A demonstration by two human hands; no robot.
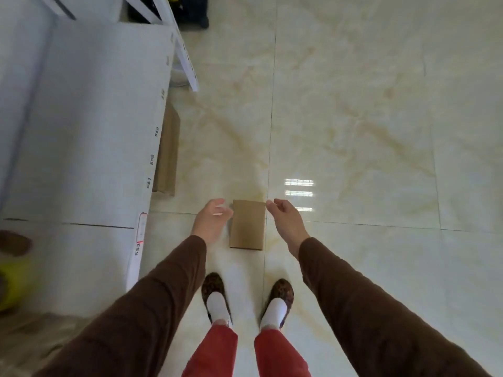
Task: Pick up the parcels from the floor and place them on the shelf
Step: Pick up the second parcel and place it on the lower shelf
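A small brown cardboard parcel (247, 225) lies flat on the glossy floor just ahead of my feet. My left hand (211, 222) hovers at its left edge, fingers curled and apart, holding nothing. My right hand (285, 217) hovers at its right top corner, also empty with fingers apart. Both arms, in brown sleeves, are stretched downward. A second, longer brown parcel (168, 148) lies on the floor at the left, partly hidden under the white shelf (87, 126). The shelf's board carries number labels along its front edge.
A white shelf upright (186, 53) slants down at the top left. A yellow-green object (15, 281) sits at the far left edge. Dark items (194, 12) stand at the top behind the shelf. My feet (246, 297) are close behind the parcel. Tiled floor stretches to the right.
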